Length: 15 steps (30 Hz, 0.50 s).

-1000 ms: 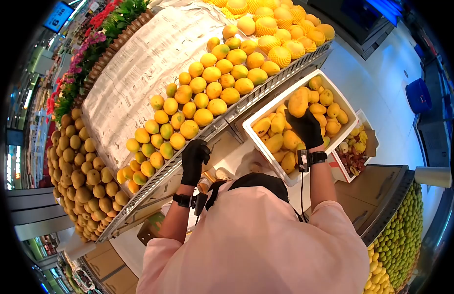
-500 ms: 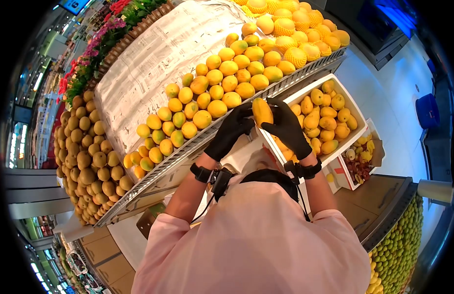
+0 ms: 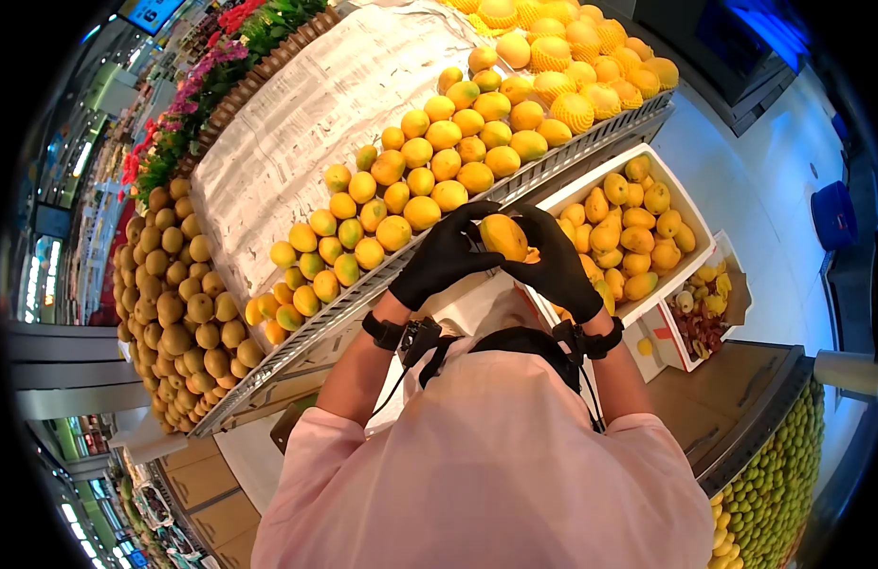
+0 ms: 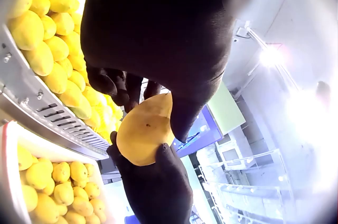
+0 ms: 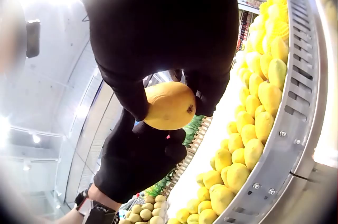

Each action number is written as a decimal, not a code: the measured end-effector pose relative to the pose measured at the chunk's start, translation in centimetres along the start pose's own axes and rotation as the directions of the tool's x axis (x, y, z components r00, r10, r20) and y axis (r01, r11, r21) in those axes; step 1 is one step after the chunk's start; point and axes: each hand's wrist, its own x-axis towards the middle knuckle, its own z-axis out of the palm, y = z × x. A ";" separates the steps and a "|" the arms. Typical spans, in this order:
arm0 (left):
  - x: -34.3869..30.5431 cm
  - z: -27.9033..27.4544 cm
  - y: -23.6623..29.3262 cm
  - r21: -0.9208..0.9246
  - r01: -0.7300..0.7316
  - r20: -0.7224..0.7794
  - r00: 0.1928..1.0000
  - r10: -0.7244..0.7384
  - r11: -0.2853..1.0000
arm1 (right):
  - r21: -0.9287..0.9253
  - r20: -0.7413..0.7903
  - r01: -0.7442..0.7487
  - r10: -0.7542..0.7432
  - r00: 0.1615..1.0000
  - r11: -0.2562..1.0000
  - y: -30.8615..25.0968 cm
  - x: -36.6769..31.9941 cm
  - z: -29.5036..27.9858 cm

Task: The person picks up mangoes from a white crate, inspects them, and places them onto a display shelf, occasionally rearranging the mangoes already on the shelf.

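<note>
Stand (image 3: 268, 128): ahead of you, paper-lined, yellow fruit (image 3: 422, 212) in rows along its slatted rail. Box (image 3: 683, 192): white, to your right beside the stand, holding more yellow fruit. Your left hand (image 3: 439, 258) and right hand (image 3: 562, 270), both black-gloved, are parted only to the mango's width, thumbs and fingers curled round it. Mango (image 3: 503, 238): gripped between both hands, near the rail, a dark spot visible on its skin.
</note>
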 end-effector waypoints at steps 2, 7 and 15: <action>0.2 0.4 -1.4 -0.045 -0.025 0.015 1.000 0.026 0.999 | 0.003 0.025 -0.019 0.019 1.000 1.000 -0.1 -0.3 -0.4; 0.6 0.5 -1.6 0.035 -0.033 0.054 0.998 0.031 0.999 | 0.030 0.072 -0.047 0.045 0.996 0.998 0.1 -0.8 -1.2; 2.4 0.3 -0.9 -0.049 -0.057 0.135 0.989 0.063 0.997 | 0.143 0.015 -0.120 0.119 0.993 0.983 -0.2 -0.6 -1.9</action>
